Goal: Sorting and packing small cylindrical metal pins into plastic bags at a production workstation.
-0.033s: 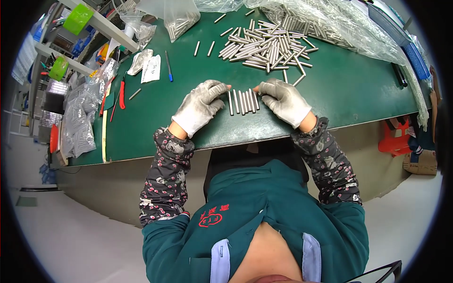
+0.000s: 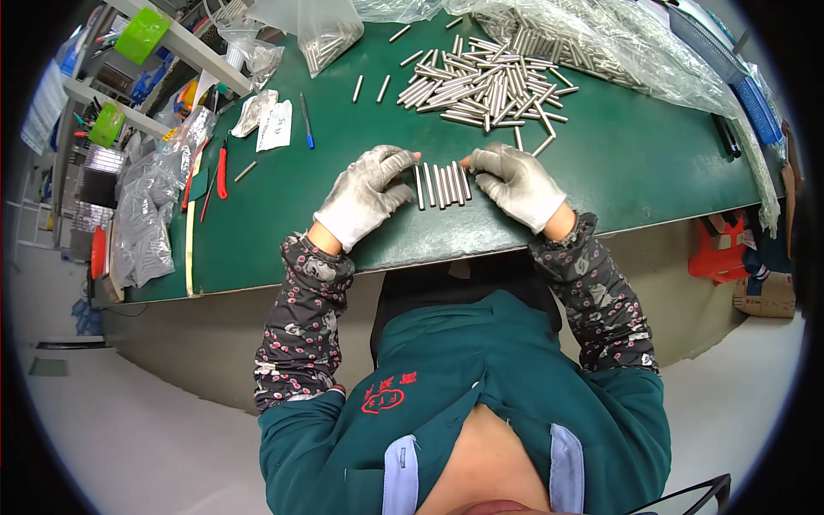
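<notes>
Green tabletop (image 2: 283, 227) takes up most of the work area, w/ clear plastic sheeting (image 2: 674, 73) across its far R side. Next down, a jumbled pile of metal rods (image 2: 481, 86) sits far side of centre, partly by the sheeting. Both hands are gloved, bare fingertips showing: L hand (image 2: 365, 193) at the L end of a short row of rods (image 2: 445, 185), R hand (image 2: 518, 184) at the R end. Fingers curl loosely, neither hand clenched; can't tell if either pinches an end rod or just touches it. Row lies flat b/w them, near the table's front edge, rods roughly parallel, small gaps b/w some. Step in hand is prob. lining up/squaring the row; next move would call for light, even pressure from both sides w/o rolling rods out of line. Off L: red-handled tool (image 2: 222, 176), blue pen (image 2: 306, 120), one loose rod (image 2: 245, 171).
</notes>
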The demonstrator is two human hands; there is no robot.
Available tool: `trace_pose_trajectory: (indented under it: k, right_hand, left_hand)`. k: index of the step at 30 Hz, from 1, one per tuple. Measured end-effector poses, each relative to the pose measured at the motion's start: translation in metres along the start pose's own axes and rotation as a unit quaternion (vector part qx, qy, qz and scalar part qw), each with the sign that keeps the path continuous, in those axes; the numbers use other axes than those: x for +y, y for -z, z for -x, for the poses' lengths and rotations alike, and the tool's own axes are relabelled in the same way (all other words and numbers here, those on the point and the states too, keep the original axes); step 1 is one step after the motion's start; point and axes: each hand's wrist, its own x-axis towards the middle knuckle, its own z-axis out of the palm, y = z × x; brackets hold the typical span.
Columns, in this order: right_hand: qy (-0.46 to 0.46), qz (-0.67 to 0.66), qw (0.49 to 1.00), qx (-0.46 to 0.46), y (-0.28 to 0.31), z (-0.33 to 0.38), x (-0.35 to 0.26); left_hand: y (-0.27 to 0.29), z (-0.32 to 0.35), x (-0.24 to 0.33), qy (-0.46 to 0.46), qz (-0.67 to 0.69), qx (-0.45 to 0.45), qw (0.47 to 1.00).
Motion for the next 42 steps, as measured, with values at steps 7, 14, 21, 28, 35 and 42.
trace_pose_trajectory:
  k: [7, 14, 21, 28, 35, 42]
  right_hand:
    - [0.004, -0.002, 1.000, -0.008, 0.000, 0.000, 0.000]
    - [0.001, 0.011, 1.000, -0.010, 0.003, 0.001, -0.006]
    - [-0.011, 0.032, 0.999, -0.034, 0.003, 0.002, -0.005]
    - [-0.006, 0.057, 0.997, -0.048, 0.006, -0.002, -0.013]
    - [-0.061, 0.152, 0.976, -0.140, 0.008, -0.020, -0.031]
    - [-0.082, 0.132, 0.976, -0.151, 0.010, -0.021, -0.029]
  left_hand:
    - [-0.005, -0.013, 0.034, 0.099, -0.122, -0.065, 0.985]
    - [-0.011, -0.017, 0.035, 0.100, -0.119, -0.069, 0.985]
    - [0.000, -0.010, 0.030, 0.138, -0.098, -0.096, 0.981]
    - [0.008, -0.006, 0.020, 0.129, -0.105, -0.087, 0.982]
    - [0.008, -0.003, 0.016, 0.130, -0.090, -0.086, 0.984]
    - [0.007, 0.004, 0.013, 0.113, -0.090, -0.055, 0.988]
